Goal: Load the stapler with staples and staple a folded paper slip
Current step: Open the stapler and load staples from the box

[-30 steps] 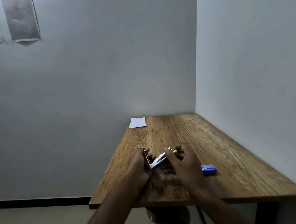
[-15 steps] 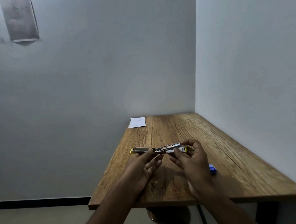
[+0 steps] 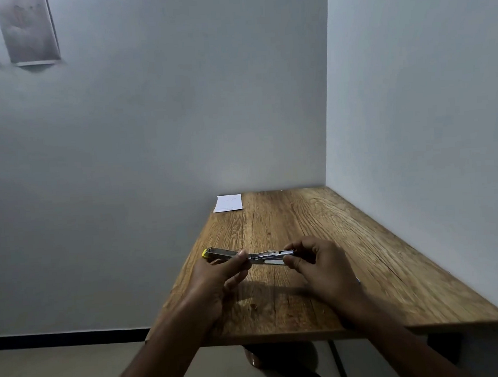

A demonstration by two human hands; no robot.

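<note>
A metal stapler [image 3: 225,253] with a yellow end is swung fully open into a nearly flat line above the wooden table [image 3: 317,222]. My left hand [image 3: 218,274] pinches its left half, with the thumb on top near the hinge. My right hand [image 3: 319,265] grips the right half, the staple channel, between thumb and fingers. A white paper slip [image 3: 229,203] lies flat at the table's far left corner. The blue staple box is hidden behind my right hand; only a sliver shows at its right edge.
The table stands in a room corner, with walls close behind it and along its right side. Its left and near edges drop off to the floor. A dark stool or chair base [image 3: 281,361] sits under the front edge. Papers [image 3: 28,30] hang on the back wall.
The stapler went from partly folded, about a second ago, to spread out flat. My hands moved apart and slightly away from me, and my right hand now covers the blue staple box.
</note>
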